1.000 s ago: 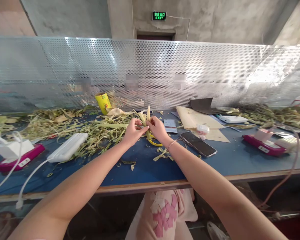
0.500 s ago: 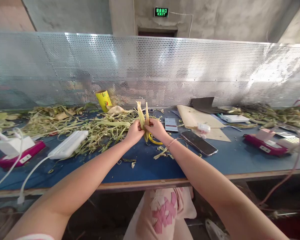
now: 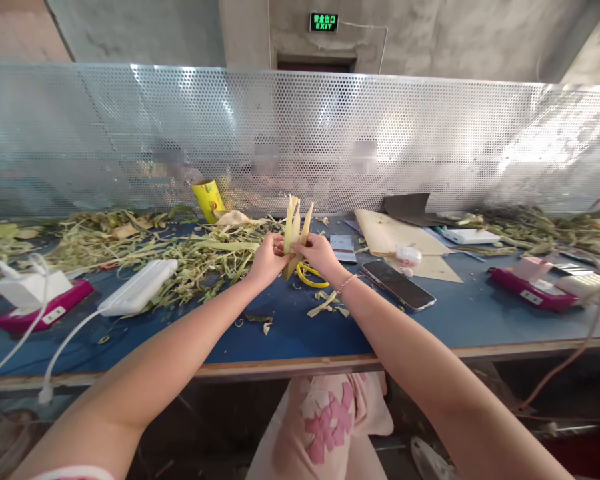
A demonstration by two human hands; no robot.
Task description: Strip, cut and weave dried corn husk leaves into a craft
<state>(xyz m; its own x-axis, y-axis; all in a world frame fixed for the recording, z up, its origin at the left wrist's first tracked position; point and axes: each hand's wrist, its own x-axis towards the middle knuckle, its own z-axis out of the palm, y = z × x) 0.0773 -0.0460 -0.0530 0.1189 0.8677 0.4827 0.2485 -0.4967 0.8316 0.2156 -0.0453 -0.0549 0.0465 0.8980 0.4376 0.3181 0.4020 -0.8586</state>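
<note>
Pale yellow-green strips that look like dried corn husk (image 3: 291, 230) stand upright between my hands, their pointed tips fanned apart. My left hand (image 3: 270, 259) is closed on their left side, fingers pinched near the lower part. On the right, my right hand (image 3: 320, 255) pinches a husk strip between thumb and fingers. Just below my right hand lies a yellow ring-shaped object (image 3: 312, 277), partly covered by the hand. A heap of shredded dry husk (image 3: 205, 263) spreads over the blue table to the left of my hands.
A phone (image 3: 399, 285), brown paper (image 3: 395, 233) and a small card (image 3: 343, 248) lie to the right. Leftward are a white power bank (image 3: 139, 288), a magenta power strip (image 3: 43, 308) and a yellow tube (image 3: 207, 200). A perforated metal screen (image 3: 300, 133) stands behind the table.
The husk strips have spread apart at the top, with one now leaning to the right. My right hand has shifted slightly right and up, showing more of the yellow ring.
</note>
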